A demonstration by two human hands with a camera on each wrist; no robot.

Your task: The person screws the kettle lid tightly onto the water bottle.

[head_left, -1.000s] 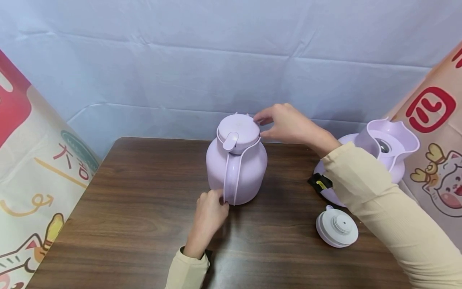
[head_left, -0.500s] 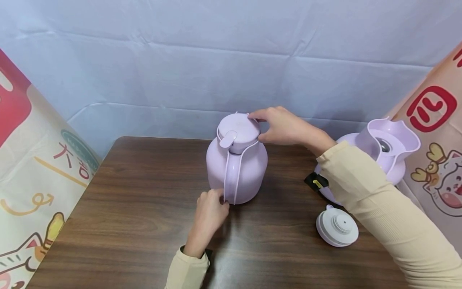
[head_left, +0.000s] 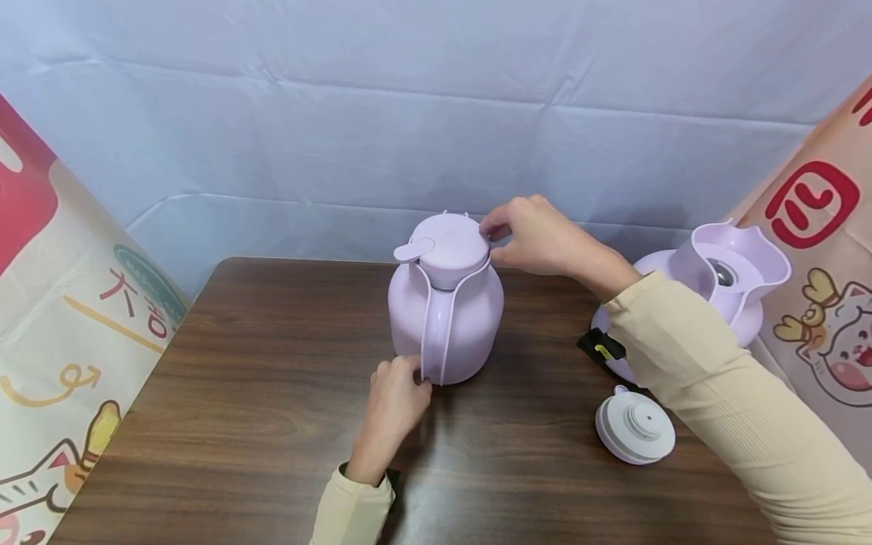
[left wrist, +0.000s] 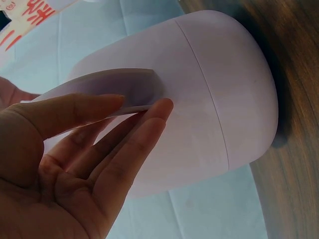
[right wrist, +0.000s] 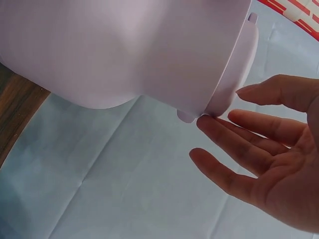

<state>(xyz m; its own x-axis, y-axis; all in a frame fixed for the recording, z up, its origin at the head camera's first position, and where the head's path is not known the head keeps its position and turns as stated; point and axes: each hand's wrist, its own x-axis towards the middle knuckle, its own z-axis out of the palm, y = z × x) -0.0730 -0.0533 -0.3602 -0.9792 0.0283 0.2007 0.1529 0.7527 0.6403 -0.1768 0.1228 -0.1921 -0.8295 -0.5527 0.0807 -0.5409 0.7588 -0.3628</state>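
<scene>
A lilac thermos jug [head_left: 473, 325] stands upright on the table, handle toward me. The left hand [head_left: 398, 393] pinches the lower end of its handle [head_left: 438, 333] between thumb and fingers; the left wrist view shows this handle [left wrist: 144, 87] up close. On the jug's mouth sits a lilac lid [head_left: 453, 241], its thumb tab [head_left: 414, 250] jutting left, out of line with the handle. The right hand [head_left: 541, 235] is at the lid's right edge. In the right wrist view its fairly straight, spread fingers [right wrist: 229, 144] reach the rim of the lid [right wrist: 234, 79].
A second lilac jug [head_left: 752, 322] stands at the right, lidless, partly behind the right sleeve [head_left: 681, 348]. A lid [head_left: 636, 428] lies upside down on the wooden table [head_left: 272, 393] before it. Below the sleeve shows a black piece with a yellow mark [head_left: 599, 347].
The lid has turned, its tab swinging from the front to the left. The right hand reached farther over the lid, then drew back to its edge. The left hand stays on the handle.
</scene>
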